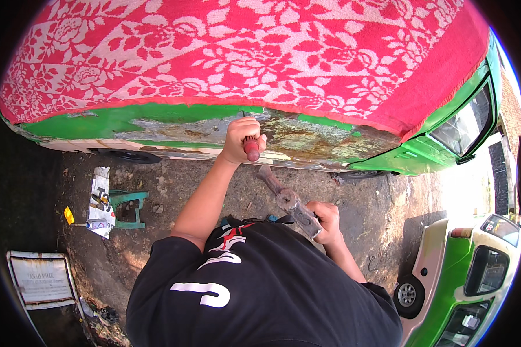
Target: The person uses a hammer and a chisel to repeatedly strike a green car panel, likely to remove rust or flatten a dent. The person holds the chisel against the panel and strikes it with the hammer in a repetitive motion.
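Observation:
My left hand (241,141) is closed on a red-handled tool (250,148) held against the green van's side panel (313,144), where paint is peeled down to grey and rusty metal. Its tip is hidden by my hand. Lower and to the right, my right hand (325,222) grips a heavy, grimy metal tool (287,199) with a round hole in its middle, angled up toward the van. A red cloth (214,52) with a pale floral pattern covers the van's upper side.
A green plastic stool (130,199) stands at left with a printed sheet (100,202), a spray can (96,224) and a yellow object (69,215) nearby. A white signboard (40,276) is at lower left. A second green and white vehicle (446,277) stands at lower right.

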`<state>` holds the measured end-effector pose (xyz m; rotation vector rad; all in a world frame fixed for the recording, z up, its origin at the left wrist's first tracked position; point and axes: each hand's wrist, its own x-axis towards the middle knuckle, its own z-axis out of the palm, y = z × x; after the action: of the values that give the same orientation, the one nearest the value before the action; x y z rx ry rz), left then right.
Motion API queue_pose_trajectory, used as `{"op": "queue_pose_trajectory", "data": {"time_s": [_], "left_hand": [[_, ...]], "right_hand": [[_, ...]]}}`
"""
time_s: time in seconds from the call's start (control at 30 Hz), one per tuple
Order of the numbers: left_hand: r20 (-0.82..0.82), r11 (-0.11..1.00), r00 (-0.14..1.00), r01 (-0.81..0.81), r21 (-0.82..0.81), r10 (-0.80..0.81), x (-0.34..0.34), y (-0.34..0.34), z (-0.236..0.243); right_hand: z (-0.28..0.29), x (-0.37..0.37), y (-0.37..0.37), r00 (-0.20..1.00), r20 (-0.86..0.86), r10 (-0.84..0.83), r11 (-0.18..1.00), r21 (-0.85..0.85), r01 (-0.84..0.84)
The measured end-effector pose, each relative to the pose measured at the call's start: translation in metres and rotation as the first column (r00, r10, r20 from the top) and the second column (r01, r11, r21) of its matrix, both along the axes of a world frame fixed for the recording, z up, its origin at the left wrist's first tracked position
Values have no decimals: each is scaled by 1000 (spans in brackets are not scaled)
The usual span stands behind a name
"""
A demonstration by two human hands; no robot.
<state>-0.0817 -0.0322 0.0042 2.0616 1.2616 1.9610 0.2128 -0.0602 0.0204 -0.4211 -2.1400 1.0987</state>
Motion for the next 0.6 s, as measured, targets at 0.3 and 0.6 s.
{"op": "queue_pose_trajectory", "data": {"time_s": [0.3,0.6], "left_hand": [[10,997,997,-72,-17,72,9,7,6],[18,995,995,-97,-30,97,10,10,7]], "right_hand": [[10,4,-2,978,153,-144,961,-213,175],[9,6,5,965,210,-156,945,-252,207]]}}
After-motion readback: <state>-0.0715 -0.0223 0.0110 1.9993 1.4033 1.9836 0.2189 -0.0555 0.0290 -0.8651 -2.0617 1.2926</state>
